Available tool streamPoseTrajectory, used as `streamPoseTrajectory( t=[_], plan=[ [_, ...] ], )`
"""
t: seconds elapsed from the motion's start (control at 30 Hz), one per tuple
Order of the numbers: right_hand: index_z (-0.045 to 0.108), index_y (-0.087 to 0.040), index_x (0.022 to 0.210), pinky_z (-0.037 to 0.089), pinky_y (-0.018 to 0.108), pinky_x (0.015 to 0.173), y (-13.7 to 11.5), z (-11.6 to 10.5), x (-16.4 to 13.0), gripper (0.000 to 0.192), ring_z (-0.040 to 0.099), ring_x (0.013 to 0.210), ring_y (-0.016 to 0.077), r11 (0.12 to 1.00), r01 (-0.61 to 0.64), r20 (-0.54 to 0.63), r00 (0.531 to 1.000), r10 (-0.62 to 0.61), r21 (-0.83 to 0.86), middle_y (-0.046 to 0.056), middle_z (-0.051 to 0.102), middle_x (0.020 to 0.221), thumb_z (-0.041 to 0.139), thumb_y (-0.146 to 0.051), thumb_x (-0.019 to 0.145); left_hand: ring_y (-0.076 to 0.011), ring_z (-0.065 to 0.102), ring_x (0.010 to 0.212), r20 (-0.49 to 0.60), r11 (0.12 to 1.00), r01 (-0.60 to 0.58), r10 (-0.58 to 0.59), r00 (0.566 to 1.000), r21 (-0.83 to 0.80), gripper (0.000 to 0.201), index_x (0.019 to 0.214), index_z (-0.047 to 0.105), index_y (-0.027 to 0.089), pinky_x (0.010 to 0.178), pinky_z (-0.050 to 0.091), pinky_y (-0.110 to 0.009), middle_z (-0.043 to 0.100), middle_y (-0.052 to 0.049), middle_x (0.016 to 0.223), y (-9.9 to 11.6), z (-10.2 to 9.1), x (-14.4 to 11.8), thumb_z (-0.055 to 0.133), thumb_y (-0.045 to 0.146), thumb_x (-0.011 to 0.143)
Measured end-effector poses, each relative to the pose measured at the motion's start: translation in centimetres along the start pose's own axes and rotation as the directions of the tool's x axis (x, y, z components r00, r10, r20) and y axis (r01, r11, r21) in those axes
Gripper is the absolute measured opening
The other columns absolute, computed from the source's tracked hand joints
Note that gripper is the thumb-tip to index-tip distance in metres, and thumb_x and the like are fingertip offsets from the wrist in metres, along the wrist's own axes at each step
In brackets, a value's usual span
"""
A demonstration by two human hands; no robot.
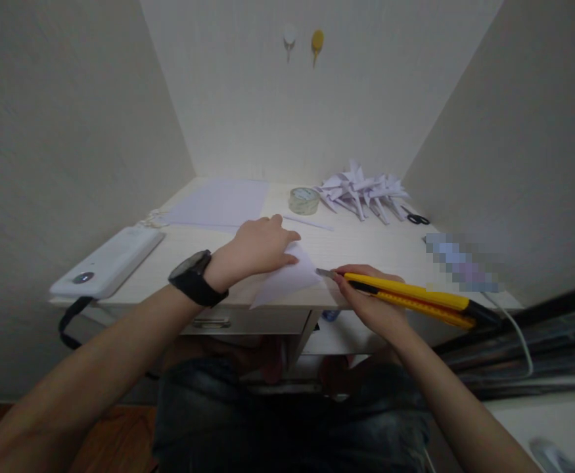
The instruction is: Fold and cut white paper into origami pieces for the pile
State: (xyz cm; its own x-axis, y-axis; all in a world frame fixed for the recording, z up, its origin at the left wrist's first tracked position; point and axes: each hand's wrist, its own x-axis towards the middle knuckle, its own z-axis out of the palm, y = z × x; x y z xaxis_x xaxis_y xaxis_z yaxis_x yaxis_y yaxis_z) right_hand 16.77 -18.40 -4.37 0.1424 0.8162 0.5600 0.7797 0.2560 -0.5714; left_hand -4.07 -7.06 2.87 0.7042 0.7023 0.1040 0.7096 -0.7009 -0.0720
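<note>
The left hand (262, 244) is resting on a small white paper (292, 279) with its fingers loosely spread, and seems to be steadying it. The right hand (366, 292) is closing around a yellow cutter (410, 291), whose bare blade (324, 272) is reaching the right corner of this paper. The paper is lying at the front edge of the desk (376, 240), between the two hands, with one corner hanging a little over. I cannot tell if the blade is already cutting into it, so I am judging this piece as unfinished.

Just beyond, a thin paper stick (309, 223) is lying near a tape roll (303, 202). Behind to the right, many folded paper pieces (359, 189) are forming a heap, which is suggesting that much is already made. Scissors (416, 218) are lying beside it. At the back left, larger paper (223, 200) is lying flat, apparently unused.
</note>
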Motion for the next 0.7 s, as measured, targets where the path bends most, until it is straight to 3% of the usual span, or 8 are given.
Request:
streamPoseTrajectory(
  t=[0.07,0.13,0.2,0.3,0.47,0.7],
  plan=[
    [0.076,-0.026,0.081,0.058,0.034,0.08,0.1,-0.1,0.3,0.02,0.073,0.078,0.0211,1.0,0.004,0.026,1.0,-0.004,0.0,0.002,0.077,0.084,0.063,-0.041,0.085,-0.028,0.057,0.114,-0.06,0.994,-0.11,0.11,0.992,-0.007,0.035,0.121,0.068,0.028,0.092,0.042,-0.036,0.062,-0.01,0.126,0.3,-0.4,0.8,0.061,0.041,0.089],
    [0.076,-0.026,0.081,0.058,0.034,0.081,0.3,-0.3,0.6,0.02,0.073,0.079,0.0214,1.0,0.001,0.052,0.999,-0.002,0.017,0.001,0.077,0.085,0.064,-0.041,0.084,-0.0246,0.058,0.113,0.007,0.942,-0.314,0.317,0.948,-0.122,0.03,0.115,0.071,0.027,0.094,0.04,-0.032,0.065,-0.007,0.123,0.5,-0.2,2.2,0.066,0.034,0.086],
    [0.076,-0.026,0.081,0.058,0.034,0.081,0.5,-0.4,0.9,0.02,0.073,0.081,0.0218,0.999,0.005,0.079,0.997,-0.009,0.05,0.002,0.077,0.085,0.064,-0.042,0.084,-0.0231,0.061,0.105,0.109,0.906,-0.357,0.388,0.915,-0.23,0.033,0.112,0.072,0.024,0.09,0.041,-0.03,0.07,-0.006,0.113,0.5,0.3,3.8,0.073,0.029,0.08],
    [0.077,-0.025,0.081,0.058,0.034,0.08,0.8,-0.6,1.4,0.019,0.073,0.082,0.0222,0.995,0.014,0.111,0.994,-0.025,0.098,0.002,0.078,0.087,0.066,-0.041,0.083,-0.0215,0.062,0.095,0.195,0.891,-0.354,0.415,0.889,-0.283,0.036,0.104,0.073,0.022,0.082,0.042,-0.028,0.072,-0.005,0.104,0.4,1.0,5.5,0.079,0.025,0.069],
    [0.077,-0.025,0.081,0.059,0.035,0.075,1.4,-0.6,1.8,0.02,0.073,0.082,0.0236,0.992,-0.001,0.124,0.992,-0.015,0.129,0.003,0.078,0.088,0.067,-0.043,0.082,-0.0172,0.057,0.075,0.277,0.912,-0.283,0.366,0.888,-0.299,0.04,0.098,0.072,0.02,0.07,0.041,-0.026,0.07,-0.002,0.088,0.1,1.1,6.5,0.084,0.027,0.06],
    [0.078,-0.024,0.081,0.06,0.033,0.073,1.6,-0.5,2.4,0.021,0.073,0.077,0.0217,0.99,0.034,0.141,0.989,-0.053,0.137,0.005,0.078,0.086,0.068,-0.042,0.082,-0.0175,0.052,0.071,0.306,0.921,-0.303,0.37,0.877,-0.243,0.034,0.092,0.07,0.019,0.067,0.038,-0.028,0.067,-0.003,0.086,-0.2,1.0,6.4,0.081,0.036,0.064]
  ],
)
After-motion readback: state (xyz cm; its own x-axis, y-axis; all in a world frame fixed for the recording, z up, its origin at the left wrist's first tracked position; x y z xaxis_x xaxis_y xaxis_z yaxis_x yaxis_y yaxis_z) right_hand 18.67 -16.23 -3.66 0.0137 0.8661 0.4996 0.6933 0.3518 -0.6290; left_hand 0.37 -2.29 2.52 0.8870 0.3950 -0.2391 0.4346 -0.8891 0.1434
